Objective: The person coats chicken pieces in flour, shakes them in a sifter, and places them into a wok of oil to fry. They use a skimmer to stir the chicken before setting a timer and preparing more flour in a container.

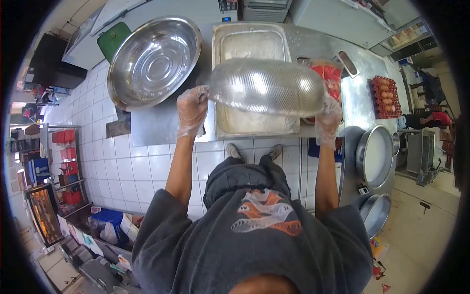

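Both my hands wear clear plastic gloves and grip a large perforated metal colander (267, 88) by its rim. My left hand (192, 110) is closed on its left side, and my right hand (330, 120) on its right side. The colander is tilted above a rectangular metal tray (223, 128), whose bottom has a whitish powdery coating. What the colander contains, if anything, cannot be seen. To the left of my left hand, a big shiny steel basin (164, 66) stands with nothing visible in it. A red plastic packet (327, 73) lies behind my right hand.
Brown eggs (386, 94) sit in a red egg tray (376, 98) at the steel table's right end. Two round pans (363, 157) with white contents stand at my right. A green board (111, 40) is behind the basin. Another person (435, 120) is at the far right.
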Available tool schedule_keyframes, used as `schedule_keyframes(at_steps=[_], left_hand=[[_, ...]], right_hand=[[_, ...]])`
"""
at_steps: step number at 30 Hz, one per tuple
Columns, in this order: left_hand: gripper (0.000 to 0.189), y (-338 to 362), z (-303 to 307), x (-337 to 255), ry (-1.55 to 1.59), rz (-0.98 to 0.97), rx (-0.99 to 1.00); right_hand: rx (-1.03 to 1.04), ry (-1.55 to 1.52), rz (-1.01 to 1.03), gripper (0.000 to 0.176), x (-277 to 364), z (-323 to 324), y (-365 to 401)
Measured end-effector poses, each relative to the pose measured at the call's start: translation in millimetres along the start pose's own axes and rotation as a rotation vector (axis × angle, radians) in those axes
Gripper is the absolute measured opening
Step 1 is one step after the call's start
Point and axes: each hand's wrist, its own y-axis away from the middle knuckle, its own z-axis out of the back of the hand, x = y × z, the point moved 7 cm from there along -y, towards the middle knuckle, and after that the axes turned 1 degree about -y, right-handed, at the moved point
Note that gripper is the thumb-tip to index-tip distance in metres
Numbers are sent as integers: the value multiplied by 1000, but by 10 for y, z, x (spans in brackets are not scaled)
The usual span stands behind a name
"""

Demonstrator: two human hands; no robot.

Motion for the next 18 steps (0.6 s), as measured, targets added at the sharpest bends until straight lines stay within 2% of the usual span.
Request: schedule_keyframes(at_steps=[1, 2, 5, 6, 9, 10, 13, 14, 16, 17, 18], left_hand=[[11, -59, 3, -34, -23, -47, -11], [8, -101, 38, -23, 5, -65, -50], [8, -173, -150, 135, -5, 91, 53], [13, -266, -113, 33, 32, 116, 75], [21, -488, -137, 1, 107, 208, 26], [28, -577, -211, 62, 189, 193, 17], [29, -821, -423, 182, 452, 319, 37], [33, -908, -459, 202, 337, 285, 57], [40, -1051, -469, -83, 409, 321, 162], [44, -1074, -594, -75, 609, 303, 148], [47, -1083, -755, -69, 817, 295, 154]], right_hand=[[0, -6, -7, 27, -5, -15, -74], [-43, -29, 109, 30, 62, 13, -131], [98, -9, -107, 32, -183, -120, -129], [-7, 122, 3, 24, -18, -93, -218], [126, 193, -362, 19, -134, -165, -372], [76, 122, -264, 25, -82, -163, -398], [49, 66, -387, 26, -385, -235, -353], [48, 81, -398, 27, -413, -231, -355], [80, 220, -368, 30, -464, -127, -371], [154, 273, -498, 34, -507, 9, -375], [50, 266, -384, 35, -694, 178, -312]])
